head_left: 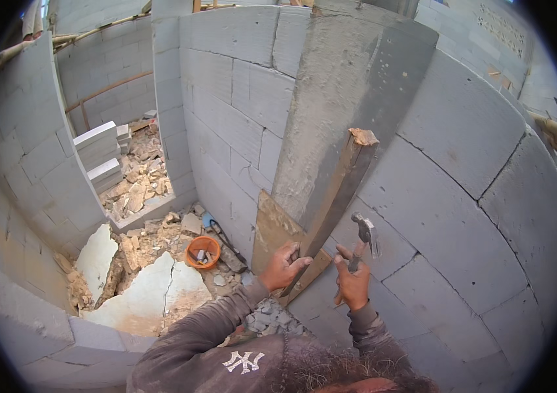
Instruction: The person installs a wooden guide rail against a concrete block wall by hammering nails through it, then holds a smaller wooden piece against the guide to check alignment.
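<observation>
My right hand (pixel 353 281) is wrapped round a claw hammer (pixel 365 234), its metal head raised above my fist beside the block wall. A long squared wooden post (pixel 337 190) leans at a slant in front of a grey concrete column, its rough broken end at the top. My left hand (pixel 285 267) is closed at the post's left edge, thumb and fingers pinched together; whatever is between them is too small to make out. Behind the post's lower part, a flat wooden board (pixel 275 219) rests tilted against the wall.
Grey block walls (pixel 462 170) surround me, with the concrete column (pixel 321 85) ahead. Lower left, broken slabs (pixel 150 295) and rubble cover the floor. An orange bucket (pixel 202 252) with small items stands among them. Stacked white blocks (pixel 98 147) are past the doorway.
</observation>
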`<state>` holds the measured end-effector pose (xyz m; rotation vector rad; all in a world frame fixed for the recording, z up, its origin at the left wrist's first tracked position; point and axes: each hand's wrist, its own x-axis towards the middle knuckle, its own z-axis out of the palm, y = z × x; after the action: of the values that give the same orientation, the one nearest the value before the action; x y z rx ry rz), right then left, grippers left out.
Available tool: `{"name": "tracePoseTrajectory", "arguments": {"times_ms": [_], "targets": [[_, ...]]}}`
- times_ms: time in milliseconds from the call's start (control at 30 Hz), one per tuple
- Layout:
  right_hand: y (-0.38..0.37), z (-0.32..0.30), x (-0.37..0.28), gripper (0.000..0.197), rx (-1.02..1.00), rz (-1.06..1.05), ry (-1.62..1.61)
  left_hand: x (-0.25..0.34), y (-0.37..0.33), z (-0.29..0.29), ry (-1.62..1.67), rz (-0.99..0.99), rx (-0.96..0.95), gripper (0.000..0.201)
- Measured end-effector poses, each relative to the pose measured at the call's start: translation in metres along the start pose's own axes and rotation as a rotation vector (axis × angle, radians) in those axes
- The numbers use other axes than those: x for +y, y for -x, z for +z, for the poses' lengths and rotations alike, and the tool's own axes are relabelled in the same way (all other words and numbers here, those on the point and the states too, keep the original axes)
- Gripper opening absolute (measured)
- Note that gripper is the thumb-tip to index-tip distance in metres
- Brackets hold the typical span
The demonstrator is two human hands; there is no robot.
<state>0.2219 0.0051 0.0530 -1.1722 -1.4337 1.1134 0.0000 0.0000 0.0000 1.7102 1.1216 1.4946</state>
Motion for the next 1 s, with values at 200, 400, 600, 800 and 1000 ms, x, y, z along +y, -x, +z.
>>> {"name": "tracePoseTrajectory", "arguments": {"times_ms": [200,400,600,800,1000], "targets": [[-0.004,0.03,0.045,0.059,-0.064,-0.129,-0.05,0.064,-0.054,-0.025,0.111,0.11,0.016,0.036],[-0.019,0.072,0.052,0.056,-0.071,-0.088,-0.097,0.05,-0.084,-0.039,0.267,0.035,-0.077,0.039],[-0.039,0.099,0.038,0.048,0.16,-0.275,-0.021,0.049,-0.12,-0.046,0.297,0.127,-0.131,0.038],[-0.07,0.119,0.029,0.046,0.259,-0.285,-0.137,0.031,-0.163,-0.053,0.357,0.127,-0.136,0.032],[-0.09,0.127,0.024,0.048,0.339,-0.285,-0.17,0.035,-0.185,-0.057,0.237,0.33,-0.063,0.035]]}}
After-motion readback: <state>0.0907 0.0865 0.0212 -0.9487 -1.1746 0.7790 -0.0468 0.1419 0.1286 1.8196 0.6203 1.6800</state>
